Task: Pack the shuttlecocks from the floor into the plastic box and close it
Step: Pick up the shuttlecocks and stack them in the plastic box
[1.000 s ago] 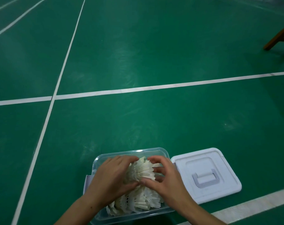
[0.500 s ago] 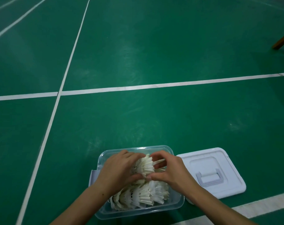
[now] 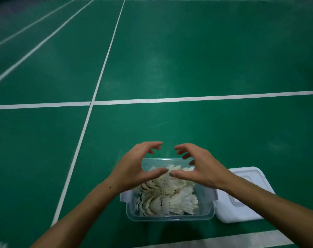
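Hovering over the box [image 3: 170,216], both hands hold nothing. Left hand [image 3: 134,169] and right hand [image 3: 204,167] are cupped with fingers loosely curled and spread, thumbs pointing at each other, fingertips apart.

Shuttlecocks [image 3: 166,196] lie in the clear box, stacked in nested rows with feathers overlapping. Judgement: nesting saves space so the pile can sit low enough for the lid. The pile reaches about rim height at the far end; whether it rises above the rim cannot be told.

Box stands on the floor [image 3: 188,68], near a white court line. Lid [image 3: 248,194] lies flat on the floor, just beside the box on the right, partly hidden by the right forearm. Judgement: placed within reach of the right hand for closing.

Relation: shuttlecocks sit below and between the two hands, thumbs over the pile. Contact with the feathers cannot be told.

A white blurred object shows at the bottom-left corner, possibly a stray shuttlecock. Box not yet closed.
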